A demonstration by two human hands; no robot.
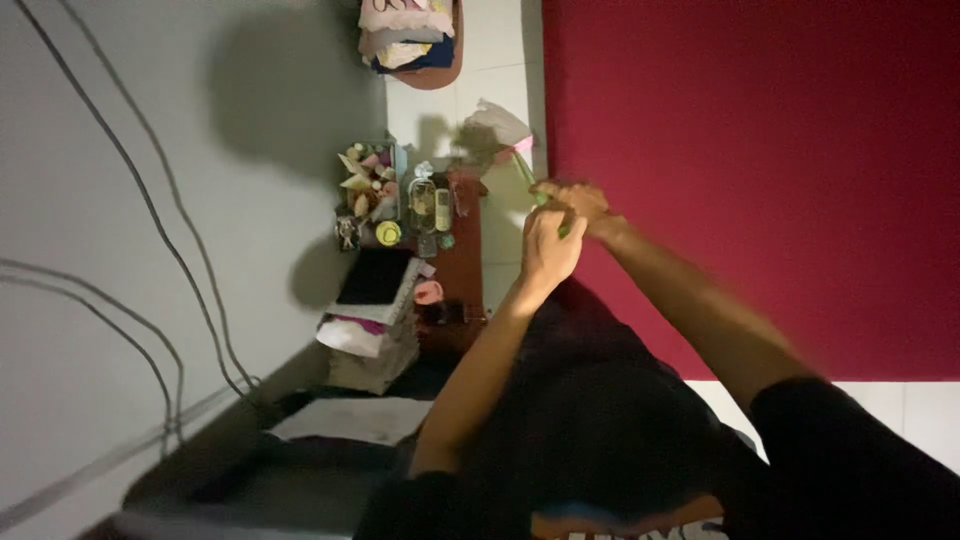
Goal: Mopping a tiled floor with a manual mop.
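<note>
Paper stack (375, 335) lies on the desk (462, 270) beside trinkets (375, 190).

Dim rm, soft wall shadows, arms motion-blurred, pic looks rotated, maybe slightly noisy

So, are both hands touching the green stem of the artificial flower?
Touching. The head view shows the left hand and right hand closed together around the green stem, though blurred.

We see both forearms bare to above the elbow | short black sleeves on a black top | pale and blue print low on the chest, blurred | hands (556, 228) bare, no rings or watch that we can make out
</note>
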